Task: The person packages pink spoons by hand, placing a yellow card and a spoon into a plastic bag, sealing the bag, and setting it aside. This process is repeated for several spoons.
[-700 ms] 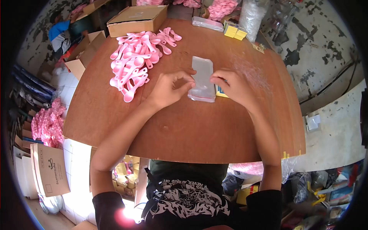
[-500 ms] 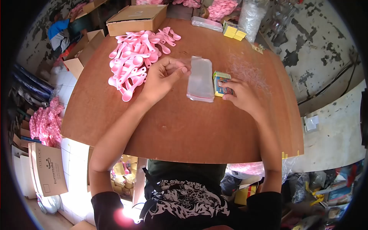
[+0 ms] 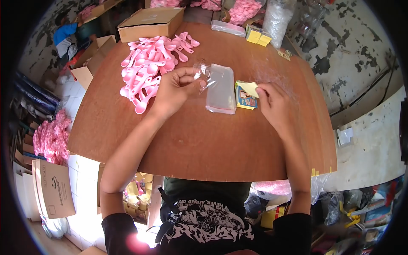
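My left hand (image 3: pixel 177 88) pinches a clear plastic bag (image 3: pixel 205 75) between thumb and fingers, above the table. Just right of it lies a stack of clear plastic bags (image 3: pixel 221 90) with a reddish strip along the near edge. My right hand (image 3: pixel 274 100) grips the corner of a yellow-backed card (image 3: pixel 249 88), which is lifted and bent over a stack of printed cards (image 3: pixel 245 101). The stack has a blue picture face and yellow edges. To the left of my left hand, pink plastic spoons (image 3: pixel 148 68) lie in a heap.
A closed cardboard box (image 3: pixel 151 23) stands at the far left of the brown table (image 3: pixel 204 148). Yellow card bundles (image 3: pixel 258 35) and a packet of clear bags (image 3: pixel 228 28) sit at the far edge. Thin clear strips (image 3: pixel 276 80) lie to the right. A person in blue (image 3: pixel 64 36) is at the far left.
My right hand has peeled a card up from the printed stack and bent it back. The clear bag in my left hand now shows opened out beside the fingertips.
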A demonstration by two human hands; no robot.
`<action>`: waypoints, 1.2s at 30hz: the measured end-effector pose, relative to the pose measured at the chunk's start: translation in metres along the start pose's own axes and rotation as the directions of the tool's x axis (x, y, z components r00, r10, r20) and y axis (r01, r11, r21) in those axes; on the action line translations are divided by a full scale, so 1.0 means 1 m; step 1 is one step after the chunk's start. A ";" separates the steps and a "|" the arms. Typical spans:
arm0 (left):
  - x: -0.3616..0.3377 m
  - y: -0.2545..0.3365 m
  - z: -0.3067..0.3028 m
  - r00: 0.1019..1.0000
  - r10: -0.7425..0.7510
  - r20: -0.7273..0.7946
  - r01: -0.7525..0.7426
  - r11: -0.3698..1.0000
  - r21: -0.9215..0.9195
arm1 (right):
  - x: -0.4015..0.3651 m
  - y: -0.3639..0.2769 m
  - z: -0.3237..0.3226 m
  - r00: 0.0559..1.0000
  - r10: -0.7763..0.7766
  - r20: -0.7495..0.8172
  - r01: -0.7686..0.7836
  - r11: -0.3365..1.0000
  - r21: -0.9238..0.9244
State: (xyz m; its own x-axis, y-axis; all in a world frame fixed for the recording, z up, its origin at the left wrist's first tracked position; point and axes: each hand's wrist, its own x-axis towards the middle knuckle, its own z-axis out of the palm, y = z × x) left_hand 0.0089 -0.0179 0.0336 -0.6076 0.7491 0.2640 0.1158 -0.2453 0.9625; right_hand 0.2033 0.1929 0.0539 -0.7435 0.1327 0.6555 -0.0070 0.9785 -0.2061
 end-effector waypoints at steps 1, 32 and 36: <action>0.000 -0.001 0.000 1.000 0.003 -0.006 -0.003 1.000 0.002 | -0.001 -0.012 -0.005 0.986 0.122 -0.114 -0.102 0.981 0.167; -0.031 0.023 0.034 0.948 0.131 0.291 -0.155 0.986 0.060 | 0.020 -0.067 -0.007 0.945 -0.082 0.317 -0.130 0.795 0.593; -0.030 0.023 0.036 0.946 0.139 0.292 -0.147 0.989 0.005 | 0.023 -0.068 -0.007 0.840 -0.099 0.533 -0.240 0.813 0.530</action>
State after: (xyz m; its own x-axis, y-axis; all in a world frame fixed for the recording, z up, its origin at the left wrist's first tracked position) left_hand 0.0580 -0.0236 0.0497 -0.3289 0.8544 0.4022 0.2079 -0.3499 0.9134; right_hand 0.1913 0.1308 0.0885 -0.9806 -0.0697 0.1834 -0.1812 0.6803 -0.7101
